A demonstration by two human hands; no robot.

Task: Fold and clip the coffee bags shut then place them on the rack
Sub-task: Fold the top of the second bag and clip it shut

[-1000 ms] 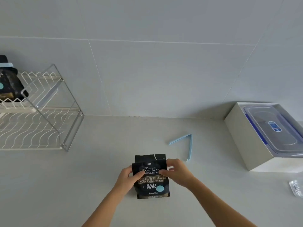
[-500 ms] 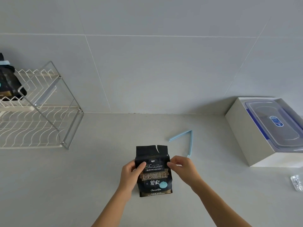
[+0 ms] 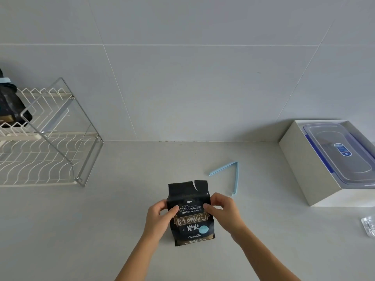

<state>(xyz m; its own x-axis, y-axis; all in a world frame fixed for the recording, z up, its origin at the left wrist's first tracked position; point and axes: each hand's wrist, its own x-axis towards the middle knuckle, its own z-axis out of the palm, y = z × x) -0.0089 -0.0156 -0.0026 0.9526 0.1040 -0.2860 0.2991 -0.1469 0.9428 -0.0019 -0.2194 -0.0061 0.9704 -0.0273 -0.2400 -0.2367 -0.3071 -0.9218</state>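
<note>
A black coffee bag (image 3: 190, 218) with gold lettering lies flat on the grey counter, its torn top flap unfolded and pointing away from me. My left hand (image 3: 158, 219) pinches its left edge and my right hand (image 3: 224, 212) pinches its right edge, both near the top of the label. A light blue clip (image 3: 230, 173), opened into a V, lies on the counter just beyond my right hand. A wire rack (image 3: 50, 142) stands at the left; another black bag (image 3: 11, 106) with a blue clip on top sits on its upper shelf.
A white box (image 3: 304, 165) holding a clear lidded container (image 3: 343, 151) stands at the right against the tiled wall. A small clear plastic piece (image 3: 369, 227) lies at the right edge of the counter.
The bag's top, folded down a second ago, now lies flat and unfolded. Both hands have slid to the bag's side edges.
</note>
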